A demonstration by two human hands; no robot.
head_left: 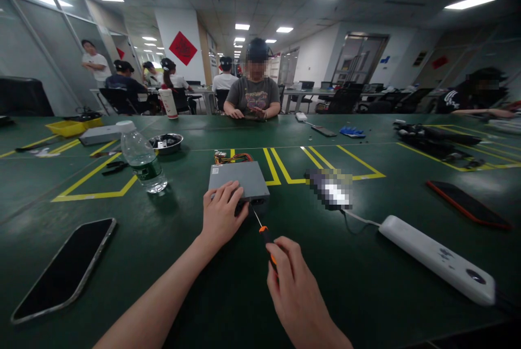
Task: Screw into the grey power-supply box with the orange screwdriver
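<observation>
A grey metal computer power supply (240, 174) lies flat on the green table, its bundle of coloured wires (235, 158) at the back. My left hand (223, 210) grips its front left part, fingers over the top and thumb at the front face. In my right hand (293, 284) is a screwdriver (264, 234) with a black and orange handle. Its thin shaft points up and left, and the tip meets the front face near my left thumb. What exactly the tip touches is too small to make out.
A water bottle (144, 162) and a metal bowl (167, 144) stand to the left. Phones lie at the left (65, 270) and right (468, 203). A white power strip (437, 259) with a cable lies at the right. Across the table sits a person (254, 91).
</observation>
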